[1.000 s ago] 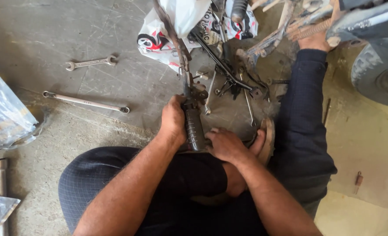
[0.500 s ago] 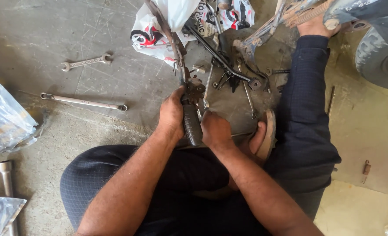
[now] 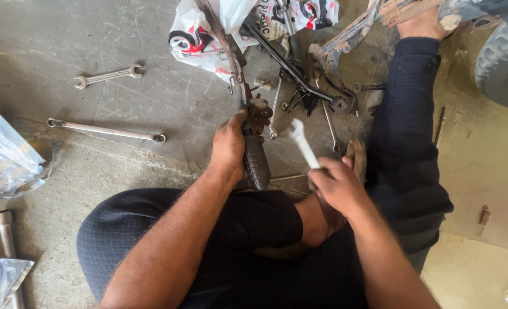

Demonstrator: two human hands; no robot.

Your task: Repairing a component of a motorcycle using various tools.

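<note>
My left hand (image 3: 229, 149) grips a dark ribbed rubber footrest (image 3: 256, 162) on the end of a rusty metal lever (image 3: 229, 54) that runs up toward a plastic bag. My right hand (image 3: 337, 184) is shut on a shiny metal spanner (image 3: 303, 143), held up and blurred, a little to the right of the footrest and apart from it. I sit on the concrete floor with my dark-trousered legs spread around the parts.
Two spanners (image 3: 108, 75) (image 3: 106, 130) lie on the floor to the left. A socket tube (image 3: 5, 232) and crumpled plastic sheets (image 3: 5, 157) sit at the left edge. A white and red plastic bag (image 3: 205, 34), black rods (image 3: 291, 71), a tyre (image 3: 503, 68) are at the top.
My right hand has pulled back from the footrest joint to the right and now holds a spanner raised. My left hand keeps its grip on the footrest.
</note>
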